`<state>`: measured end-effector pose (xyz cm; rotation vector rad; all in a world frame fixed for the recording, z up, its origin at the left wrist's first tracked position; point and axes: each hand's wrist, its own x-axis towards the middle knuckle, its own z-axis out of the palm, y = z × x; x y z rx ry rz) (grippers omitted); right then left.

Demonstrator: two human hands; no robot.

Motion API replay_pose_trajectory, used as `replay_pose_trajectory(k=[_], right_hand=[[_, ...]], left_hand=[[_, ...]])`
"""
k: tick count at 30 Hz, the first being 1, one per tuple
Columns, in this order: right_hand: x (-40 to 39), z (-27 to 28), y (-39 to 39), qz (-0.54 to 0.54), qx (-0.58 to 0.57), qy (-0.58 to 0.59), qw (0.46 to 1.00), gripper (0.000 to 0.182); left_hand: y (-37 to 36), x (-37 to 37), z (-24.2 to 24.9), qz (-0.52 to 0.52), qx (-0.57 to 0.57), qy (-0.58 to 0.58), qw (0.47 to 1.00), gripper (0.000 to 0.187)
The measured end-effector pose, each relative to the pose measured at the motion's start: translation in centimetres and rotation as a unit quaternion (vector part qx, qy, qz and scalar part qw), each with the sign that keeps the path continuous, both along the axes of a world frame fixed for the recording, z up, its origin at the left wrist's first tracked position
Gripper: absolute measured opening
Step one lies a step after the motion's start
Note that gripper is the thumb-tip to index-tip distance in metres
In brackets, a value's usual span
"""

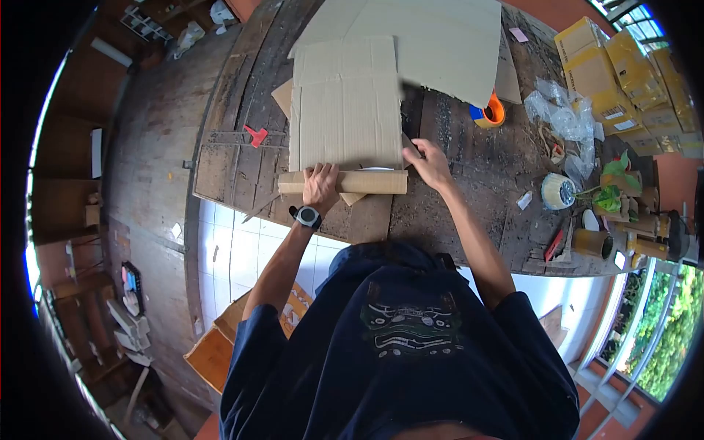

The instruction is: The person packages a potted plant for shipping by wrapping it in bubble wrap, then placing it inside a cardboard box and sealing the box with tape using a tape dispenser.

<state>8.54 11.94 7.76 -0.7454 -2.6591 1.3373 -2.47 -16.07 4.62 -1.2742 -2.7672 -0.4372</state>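
A large sheet of corrugated cardboard [346, 110] lies on the dark wooden table [447, 213]. Across its near end sits a rolled or folded strip of cardboard [374, 182]. My left hand [320, 185] presses on the left part of this strip, with the fingers wrapped over its far edge. Beside the sheet's right edge is my right hand [429, 163], its fingers curled round a dark, thin object that may be a blade or handle; most of it is hidden.
A larger board [440, 44] lies farther back. An orange and blue tape roll [490, 114] and a red tool [255, 136] rest on the table. Clear plastic [565, 110], a potted plant [612, 187] and stacked boxes [601, 73] stand at the right.
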Motion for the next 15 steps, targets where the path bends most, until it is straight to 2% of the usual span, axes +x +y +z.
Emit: replay_pose_trajectory(k=[3,5,6,10,13,15], right_hand=[[0.4,4.8,-5.0,0.204,0.156,-0.077,0.963,0.075],[0.6,1.9,-7.6,0.266,0.294,-0.069,0.915,0.085],[0.7,-0.1,-8.6,0.262,0.329,-0.026,0.907,0.072],[1.0,-5.1,-8.3,0.253,0.329,0.108,0.903,0.047],[0.8,-6.0,-8.0,0.280,0.346,0.096,0.890,0.042],[0.0,-4.7,-9.3,0.263,0.446,0.032,0.855,0.038]], left_hand=[[0.3,0.4,-1.7,0.004,-0.017,0.020,1.000,0.033],[0.6,1.0,-2.0,0.023,-0.032,0.031,0.999,0.032],[0.7,1.2,-2.0,0.028,-0.028,0.037,0.999,0.031],[-0.1,2.5,-2.3,0.052,-0.016,0.061,0.997,0.028],[0.3,2.8,-2.4,0.069,-0.024,0.036,0.997,0.032],[0.8,2.5,-2.3,0.078,-0.034,0.011,0.996,0.037]])
